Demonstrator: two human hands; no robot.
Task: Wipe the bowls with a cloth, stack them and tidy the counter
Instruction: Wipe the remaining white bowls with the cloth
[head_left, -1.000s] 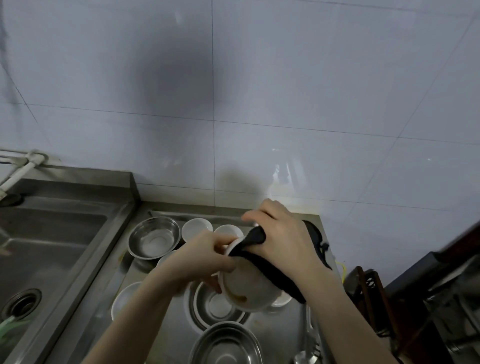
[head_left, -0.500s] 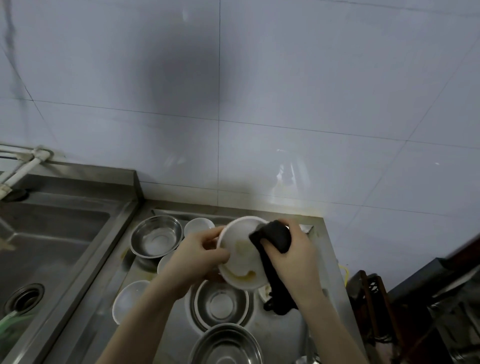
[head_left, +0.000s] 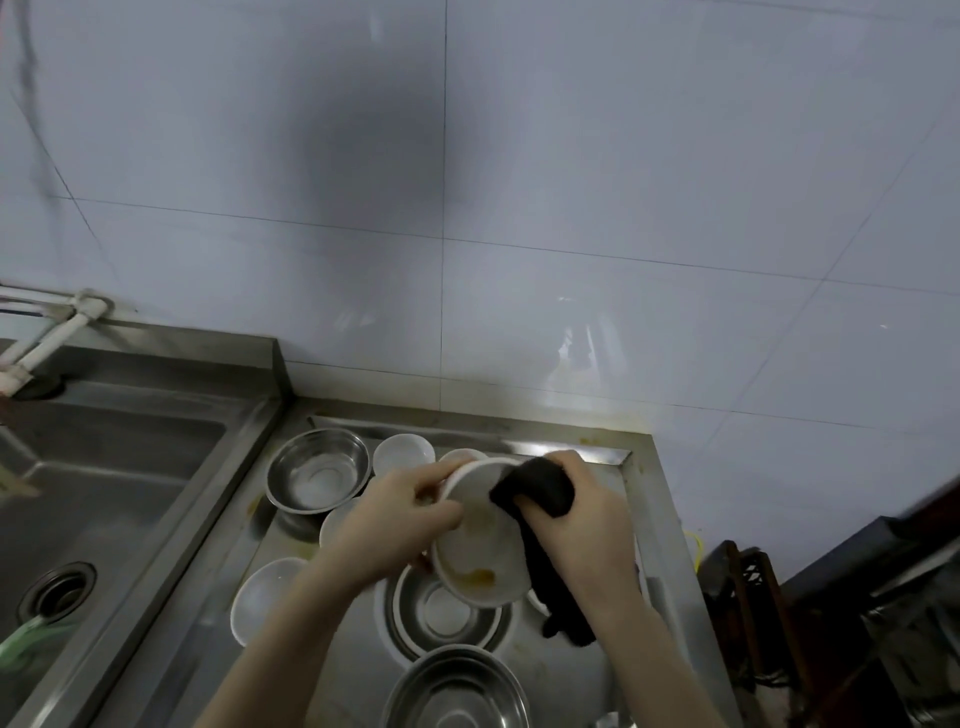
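Observation:
A white bowl (head_left: 480, 543) with an orange smear near its lower rim is tilted towards me above the counter. My left hand (head_left: 400, 519) grips its left rim. My right hand (head_left: 582, 525) holds a black cloth (head_left: 537, 491) bunched against the bowl's upper right rim; the cloth's tail hangs down past my wrist. Below the bowl a steel bowl sits inside a white one (head_left: 441, 610). Another steel bowl (head_left: 454, 688) stands at the near edge and a third steel bowl (head_left: 318, 475) at the back left.
Small white bowls (head_left: 402, 452) stand at the back of the steel counter (head_left: 644, 519), and a white bowl (head_left: 265, 597) lies at the left. A sink (head_left: 104, 493) with a drain lies left. Dark racks (head_left: 753, 597) stand off the right edge. Tiled wall behind.
The cloth has moved from the back of the bowl, over its rim, to the inside upper right edge. The bowl has turned so its inside faces me.

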